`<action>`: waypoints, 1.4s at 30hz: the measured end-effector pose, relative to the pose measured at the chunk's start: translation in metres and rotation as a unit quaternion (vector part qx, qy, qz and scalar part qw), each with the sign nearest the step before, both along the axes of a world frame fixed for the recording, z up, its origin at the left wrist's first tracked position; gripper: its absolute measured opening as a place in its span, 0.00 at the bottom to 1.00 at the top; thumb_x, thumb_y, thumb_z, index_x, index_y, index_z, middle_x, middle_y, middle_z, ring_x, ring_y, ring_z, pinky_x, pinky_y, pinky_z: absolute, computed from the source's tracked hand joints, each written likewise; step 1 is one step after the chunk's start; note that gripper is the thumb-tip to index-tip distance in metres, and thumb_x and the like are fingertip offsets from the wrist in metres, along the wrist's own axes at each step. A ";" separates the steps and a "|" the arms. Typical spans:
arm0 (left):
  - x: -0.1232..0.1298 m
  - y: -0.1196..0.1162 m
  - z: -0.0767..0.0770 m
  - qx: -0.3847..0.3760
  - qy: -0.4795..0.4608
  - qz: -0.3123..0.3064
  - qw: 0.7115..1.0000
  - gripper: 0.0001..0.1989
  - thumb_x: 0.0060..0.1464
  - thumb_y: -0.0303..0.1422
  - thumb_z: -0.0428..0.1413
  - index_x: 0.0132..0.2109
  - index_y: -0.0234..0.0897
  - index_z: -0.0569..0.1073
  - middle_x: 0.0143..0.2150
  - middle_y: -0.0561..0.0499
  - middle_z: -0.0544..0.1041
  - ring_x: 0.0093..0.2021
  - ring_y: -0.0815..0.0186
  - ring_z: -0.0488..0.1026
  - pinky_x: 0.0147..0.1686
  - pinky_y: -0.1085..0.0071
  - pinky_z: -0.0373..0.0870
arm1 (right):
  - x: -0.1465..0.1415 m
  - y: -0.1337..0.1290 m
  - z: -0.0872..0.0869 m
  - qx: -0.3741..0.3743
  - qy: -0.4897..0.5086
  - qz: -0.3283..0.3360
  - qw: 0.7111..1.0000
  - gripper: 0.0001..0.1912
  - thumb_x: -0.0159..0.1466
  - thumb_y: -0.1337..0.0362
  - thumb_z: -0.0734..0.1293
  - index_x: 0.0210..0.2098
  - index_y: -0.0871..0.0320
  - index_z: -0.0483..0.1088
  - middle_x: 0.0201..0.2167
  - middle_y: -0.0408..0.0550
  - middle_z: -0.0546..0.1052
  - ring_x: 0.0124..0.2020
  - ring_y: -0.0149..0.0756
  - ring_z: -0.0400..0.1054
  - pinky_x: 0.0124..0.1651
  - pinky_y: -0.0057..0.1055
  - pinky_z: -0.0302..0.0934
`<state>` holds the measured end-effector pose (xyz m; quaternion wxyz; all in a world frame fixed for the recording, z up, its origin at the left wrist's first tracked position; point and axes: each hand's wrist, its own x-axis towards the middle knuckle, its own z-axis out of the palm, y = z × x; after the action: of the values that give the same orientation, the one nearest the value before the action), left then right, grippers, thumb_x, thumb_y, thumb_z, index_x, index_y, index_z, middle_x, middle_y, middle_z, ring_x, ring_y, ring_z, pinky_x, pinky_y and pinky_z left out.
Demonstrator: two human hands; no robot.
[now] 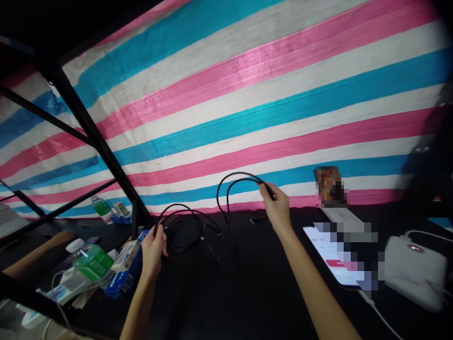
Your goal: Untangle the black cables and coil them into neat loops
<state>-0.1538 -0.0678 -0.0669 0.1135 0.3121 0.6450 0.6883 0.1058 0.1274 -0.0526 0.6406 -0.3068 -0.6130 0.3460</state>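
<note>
Cable (236,173) over bench (230,307), left hand (154,248) pinching the coiled portion at its left side, right hand (278,208) gripping a raised double bend; judged partway: some loops formed, not yet one bundle, no tie visible, ends unclear.

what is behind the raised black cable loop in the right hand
Behind the cable loop, the striped sheet shows, with the black tabletop lower down. What lies directly behind the right hand gripping it is covered and cannot be seen.
</note>
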 end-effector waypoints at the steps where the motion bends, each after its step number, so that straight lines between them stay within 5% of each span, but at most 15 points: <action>1: 0.006 -0.001 0.006 0.012 0.009 -0.004 1.000 0.16 0.49 0.45 0.54 0.30 0.36 0.62 0.14 0.63 0.52 0.10 0.77 0.48 0.08 0.82 0.46 | -0.003 0.003 -0.005 -0.011 -0.028 -0.009 1.000 0.19 0.61 0.53 0.59 0.44 0.58 0.69 0.30 0.47 0.70 0.32 0.38 0.65 0.33 0.30 0.57; 4: 0.026 0.003 0.020 0.032 0.019 -0.019 0.999 0.15 0.51 0.44 0.54 0.32 0.36 0.64 0.14 0.63 0.51 0.09 0.77 0.46 0.07 0.82 0.43 | -0.016 0.002 -0.016 -0.038 -0.138 -0.008 0.990 0.15 0.62 0.60 0.58 0.46 0.56 0.67 0.32 0.46 0.70 0.30 0.36 0.65 0.33 0.30 0.56; 8: 0.052 0.014 0.025 0.039 0.020 -0.035 0.998 0.15 0.52 0.44 0.54 0.35 0.35 0.66 0.15 0.63 0.52 0.10 0.77 0.46 0.07 0.82 0.41 | -0.040 -0.034 -0.012 -0.020 -0.305 0.114 0.945 0.14 0.61 0.66 0.56 0.34 0.53 0.73 0.39 0.46 0.71 0.35 0.36 0.67 0.38 0.31 0.57; 11: 0.071 0.019 0.025 0.044 0.013 -0.052 0.998 0.15 0.52 0.44 0.54 0.38 0.35 0.68 0.15 0.62 0.52 0.10 0.78 0.46 0.08 0.81 0.41 | -0.061 -0.077 -0.007 -0.009 -0.388 0.134 0.912 0.09 0.56 0.56 0.65 0.32 0.49 0.75 0.44 0.47 0.70 0.40 0.43 0.68 0.41 0.37 0.58; 15: 0.089 0.015 0.028 0.062 -0.022 -0.063 0.996 0.16 0.49 0.44 0.57 0.33 0.34 0.67 0.16 0.62 0.51 0.12 0.78 0.45 0.09 0.81 0.42 | -0.091 -0.121 -0.021 0.019 -0.480 0.192 0.856 0.22 0.51 0.46 0.66 0.34 0.56 0.75 0.41 0.53 0.72 0.39 0.48 0.70 0.40 0.39 0.61; 18: 0.095 0.008 0.030 0.046 -0.022 -0.058 0.997 0.17 0.49 0.45 0.56 0.35 0.34 0.68 0.16 0.61 0.51 0.11 0.77 0.45 0.08 0.80 0.41 | -0.109 -0.131 -0.040 0.013 -0.574 0.207 0.792 0.19 0.49 0.57 0.71 0.37 0.63 0.74 0.43 0.60 0.72 0.40 0.52 0.70 0.40 0.41 0.63; 20: 0.092 0.006 0.029 0.016 0.020 -0.037 0.999 0.20 0.50 0.46 0.54 0.41 0.34 0.70 0.16 0.61 0.53 0.12 0.76 0.46 0.09 0.79 0.41 | -0.113 -0.129 -0.047 0.021 -0.584 0.217 0.782 0.12 0.51 0.64 0.70 0.35 0.63 0.74 0.41 0.60 0.73 0.42 0.52 0.70 0.39 0.39 0.62; 26: 0.049 0.015 0.017 -0.073 0.160 0.051 0.983 0.22 0.53 0.44 0.49 0.46 0.31 0.71 0.20 0.56 0.60 0.18 0.72 0.56 0.17 0.77 0.52 | -0.088 -0.110 -0.021 0.066 -0.480 0.204 0.851 0.15 0.66 0.58 0.55 0.39 0.56 0.70 0.38 0.50 0.75 0.40 0.41 0.70 0.35 0.31 0.58; 35: -0.024 0.012 -0.003 -0.127 0.124 0.149 0.973 0.23 0.47 0.44 0.47 0.40 0.29 0.71 0.19 0.54 0.62 0.15 0.70 0.57 0.14 0.76 0.51 | -0.038 -0.068 0.020 0.050 -0.159 0.158 0.973 0.17 0.66 0.54 0.55 0.29 0.56 0.67 0.28 0.44 0.73 0.31 0.34 0.68 0.34 0.28 0.57; 39: -0.040 0.005 -0.019 -0.169 0.089 0.143 0.971 0.27 0.44 0.48 0.45 0.39 0.28 0.71 0.15 0.58 0.58 0.11 0.71 0.52 0.11 0.76 0.47 | -0.017 -0.049 0.029 0.048 0.042 0.165 0.984 0.16 0.67 0.53 0.53 0.29 0.57 0.60 0.32 0.47 0.73 0.33 0.33 0.69 0.40 0.30 0.61; 42: -0.047 -0.003 -0.031 -0.221 0.089 0.114 0.964 0.24 0.43 0.47 0.47 0.35 0.29 0.72 0.14 0.57 0.59 0.10 0.70 0.54 0.10 0.75 0.48 | -0.003 -0.040 0.032 0.028 0.056 0.170 0.984 0.16 0.65 0.52 0.55 0.31 0.57 0.59 0.31 0.46 0.73 0.26 0.30 0.69 0.31 0.28 0.65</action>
<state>-0.2007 -0.0705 -0.0976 0.0423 0.2636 0.8200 0.5063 0.1028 0.0878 -0.0202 0.6141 -0.1605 -0.6288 0.4491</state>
